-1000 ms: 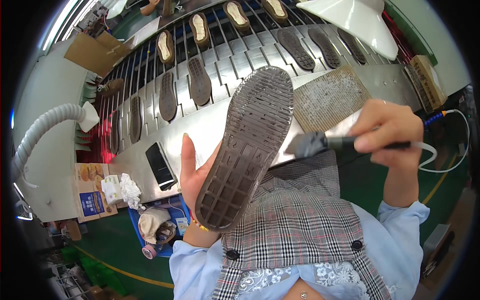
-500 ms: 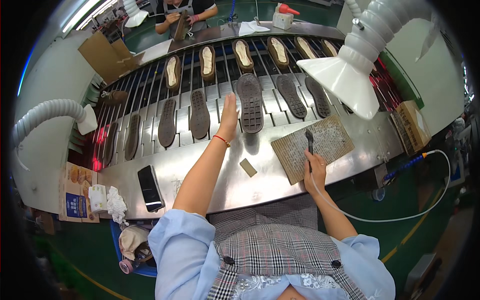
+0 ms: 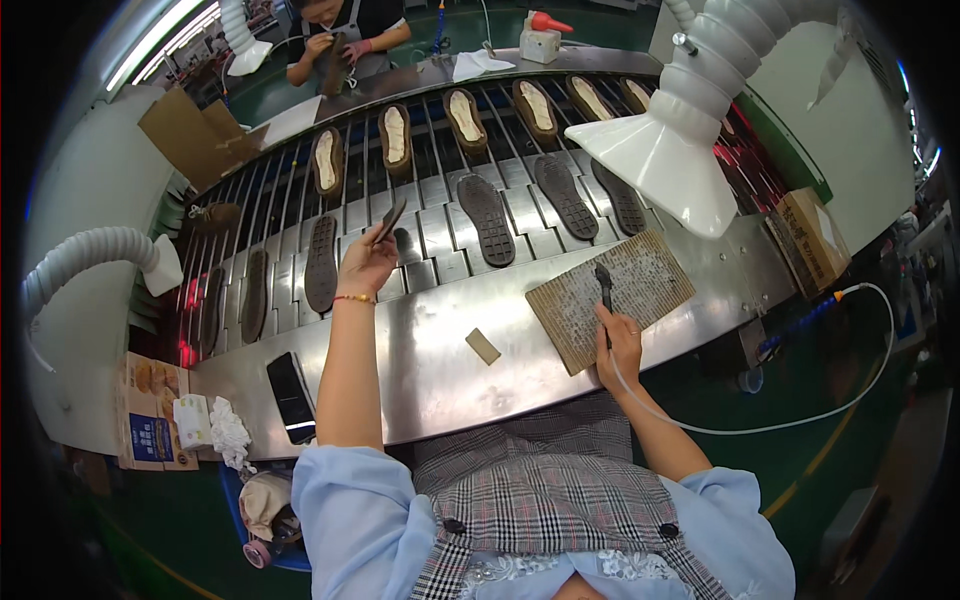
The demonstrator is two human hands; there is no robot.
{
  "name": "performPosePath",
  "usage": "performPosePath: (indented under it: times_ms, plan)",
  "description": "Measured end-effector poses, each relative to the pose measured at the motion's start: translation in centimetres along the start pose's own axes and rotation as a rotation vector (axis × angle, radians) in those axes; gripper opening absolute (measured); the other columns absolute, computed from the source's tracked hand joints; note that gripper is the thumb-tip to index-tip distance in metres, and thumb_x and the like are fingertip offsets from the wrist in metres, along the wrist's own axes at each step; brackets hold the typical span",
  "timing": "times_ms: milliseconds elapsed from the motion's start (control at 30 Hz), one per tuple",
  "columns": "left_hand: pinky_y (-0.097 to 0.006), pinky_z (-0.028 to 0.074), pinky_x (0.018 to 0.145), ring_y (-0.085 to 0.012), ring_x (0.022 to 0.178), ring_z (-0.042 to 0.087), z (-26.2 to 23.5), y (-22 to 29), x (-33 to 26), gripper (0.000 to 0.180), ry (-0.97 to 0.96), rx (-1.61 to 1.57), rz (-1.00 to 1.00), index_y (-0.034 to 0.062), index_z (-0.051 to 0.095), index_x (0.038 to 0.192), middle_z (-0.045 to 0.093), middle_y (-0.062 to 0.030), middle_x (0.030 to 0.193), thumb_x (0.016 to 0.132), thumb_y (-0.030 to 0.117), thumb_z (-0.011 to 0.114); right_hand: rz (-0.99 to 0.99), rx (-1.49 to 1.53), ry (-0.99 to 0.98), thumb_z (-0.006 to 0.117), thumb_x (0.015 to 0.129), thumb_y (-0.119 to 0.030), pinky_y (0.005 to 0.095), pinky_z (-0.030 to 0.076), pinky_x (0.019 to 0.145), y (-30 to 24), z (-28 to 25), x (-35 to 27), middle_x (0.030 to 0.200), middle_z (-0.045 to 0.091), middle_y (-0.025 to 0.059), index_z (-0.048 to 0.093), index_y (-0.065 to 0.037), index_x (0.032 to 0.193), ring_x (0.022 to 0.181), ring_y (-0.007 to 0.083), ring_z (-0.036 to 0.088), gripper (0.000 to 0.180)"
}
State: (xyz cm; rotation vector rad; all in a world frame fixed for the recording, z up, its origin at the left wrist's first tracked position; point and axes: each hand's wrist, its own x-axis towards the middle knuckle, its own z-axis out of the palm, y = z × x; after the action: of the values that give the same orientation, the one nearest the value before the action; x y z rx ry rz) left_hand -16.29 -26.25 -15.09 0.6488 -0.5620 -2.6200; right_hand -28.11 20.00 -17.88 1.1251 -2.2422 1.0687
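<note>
Your left hand [image 3: 366,264] reaches out over the slatted conveyor [image 3: 440,225], its fingers pinched around the heel end of a dark shoe sole [image 3: 390,220], which is held tilted and seen almost edge-on above the grey slats. Your right hand [image 3: 617,345] is curled closed around the black handle of a brush [image 3: 604,290], whose head rests on the cardboard sheet [image 3: 610,295]. That sheet is ribbed, tan and smeared with pale residue; it lies on the steel surface [image 3: 440,370], just on your side of the conveyor. On the conveyor, beyond your left hand, lie flat rubber soles with a fine tread and others with pale insides. A white funnel-shaped hood [image 3: 665,165] on a ribbed hose hangs above the conveyor's right end.
</note>
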Motion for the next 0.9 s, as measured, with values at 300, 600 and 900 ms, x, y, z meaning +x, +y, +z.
performPosePath:
  times_ms: [300, 600, 900]
  plan:
    - [-0.054, 0.044, 0.099, -0.0357, 0.132, 0.042, 4.0, -12.1, -22.8, 0.057, -0.426, -0.325, 0.070, 0.0172, 0.038, 0.147, 0.035, -0.0093, 0.154, 0.103, 0.050, 0.024, -0.067, 0.212, 0.033, 0.060, 0.089, -0.006, 0.0417, 0.045, 0.084, -2.7, -1.7, 1.6, 0.101, 0.064, 0.0159, 0.061, -0.001, 0.125, 0.092, 0.0330, 0.058, 0.036]
    - [-0.040, 0.055, 0.094, -0.0285, 0.128, 0.048, 9.6, -14.9, -25.8, 0.056, -0.346, 0.246, 0.494, 0.0130, 0.021, 0.153, 0.026, -0.0117, 0.156, 0.105, 0.043, 0.020, 0.013, 0.963, -0.529, 0.063, 0.089, -0.010, 0.0276, 0.050, 0.073, -19.6, -9.4, 6.3, 0.097, 0.070, 0.0136, 0.065, 0.001, 0.119, 0.079, 0.0194, 0.065, 0.032]
    - [-0.034, 0.058, 0.087, -0.0271, 0.127, 0.048, 12.7, -14.4, -26.7, 0.067, -0.318, 0.275, 0.867, 0.0124, 0.017, 0.154, 0.020, -0.0127, 0.158, 0.102, 0.052, 0.031, -0.447, 0.801, -0.288, 0.070, 0.074, 0.001, 0.0352, 0.053, 0.068, -22.5, -10.9, 5.7, 0.100, 0.068, 0.0192, 0.063, 0.008, 0.115, 0.081, 0.0299, 0.068, 0.042]
